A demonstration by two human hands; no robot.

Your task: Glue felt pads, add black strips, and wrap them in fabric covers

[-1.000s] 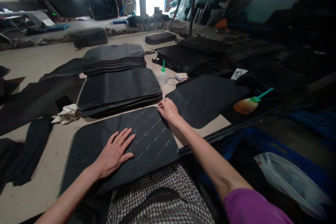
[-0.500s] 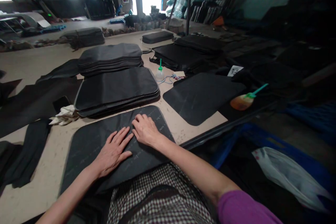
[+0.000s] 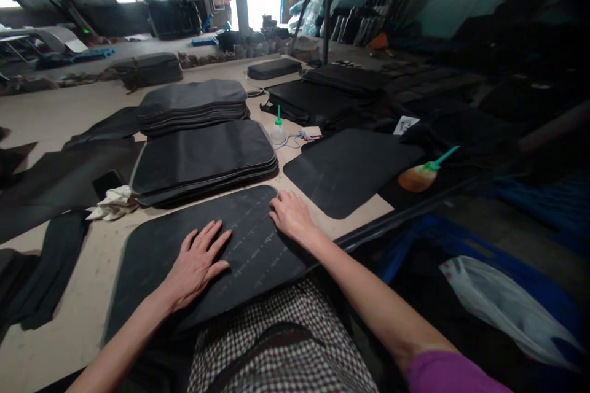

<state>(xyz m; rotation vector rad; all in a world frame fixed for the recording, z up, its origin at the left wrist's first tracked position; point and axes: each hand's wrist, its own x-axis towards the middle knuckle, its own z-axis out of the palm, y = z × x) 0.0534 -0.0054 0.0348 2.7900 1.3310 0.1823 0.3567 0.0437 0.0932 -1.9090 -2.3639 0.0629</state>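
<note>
A dark, round-cornered sheet (image 3: 251, 252) with rows of faint pale printing lies in front of me, its near edge against a checked apron (image 3: 276, 319). Flat on its middle-left part rests my left hand (image 3: 196, 267), fingers spread and holding nothing. My right hand (image 3: 291, 215) touches the sheet close to its right edge. Its fingers are slightly bent, with nothing seen in them. Just beyond is a stack of similar dark sheets (image 3: 207, 153). Another dark sheet (image 3: 345, 166) lies to the right of that stack.
A small green-tipped bottle (image 3: 278, 130) stands beside a cord. One with amber liquid (image 3: 418, 178) lies tilted at right. A pale crumpled cloth (image 3: 113, 202) and a phone-like dark object (image 3: 107, 184) are at left. Another stack (image 3: 193, 101) sits farther back. A blue crate (image 3: 461, 233) is below right.
My right hand has moved right across the sheet, from beside my left hand to near the right edge. More printing is uncovered. My left hand has stayed nearly in place.
</note>
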